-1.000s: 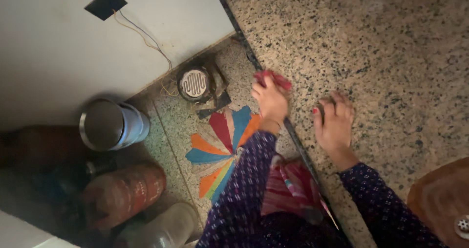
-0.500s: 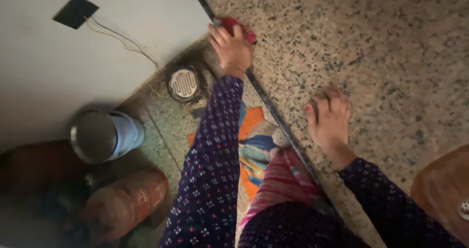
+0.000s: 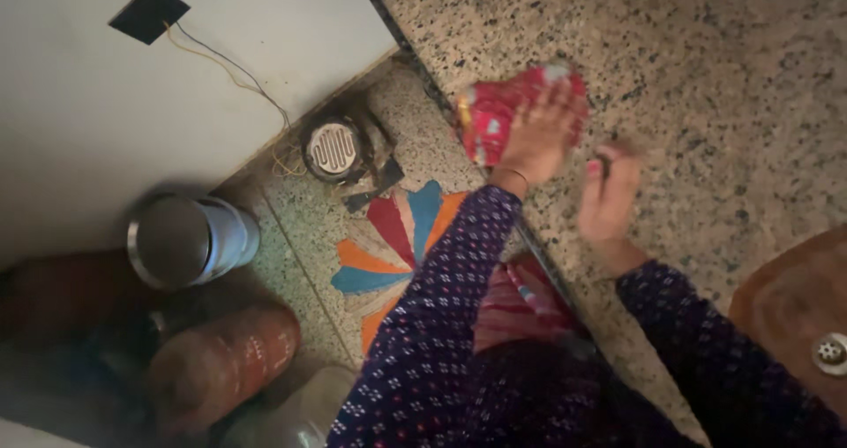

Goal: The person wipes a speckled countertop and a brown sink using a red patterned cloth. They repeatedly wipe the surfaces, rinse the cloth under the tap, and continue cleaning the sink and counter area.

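Observation:
My left hand (image 3: 538, 135) grips a bunched red patterned cloth (image 3: 494, 112) and presses it on the speckled granite counter (image 3: 706, 77), just inside the counter's dark front edge. My right hand (image 3: 609, 196) lies on the counter close to the right of the cloth, with its fingers bent. A small dark thing (image 3: 605, 157) shows at its fingertips, too blurred to say whether the hand holds it. Both arms wear dark sleeves with small dots.
On the floor below the counter lie a round multicoloured mat (image 3: 397, 232), a round coil appliance (image 3: 333, 148), a steel lidded bin (image 3: 190, 240) and a red cylinder (image 3: 221, 360). A brown board (image 3: 785, 307) with a metal piece (image 3: 829, 351) lies at the right.
My left hand has pulled the red cloth from the counter's far edge back toward me and to the right, and the cloth now shows bunched. My right hand shifted slightly.

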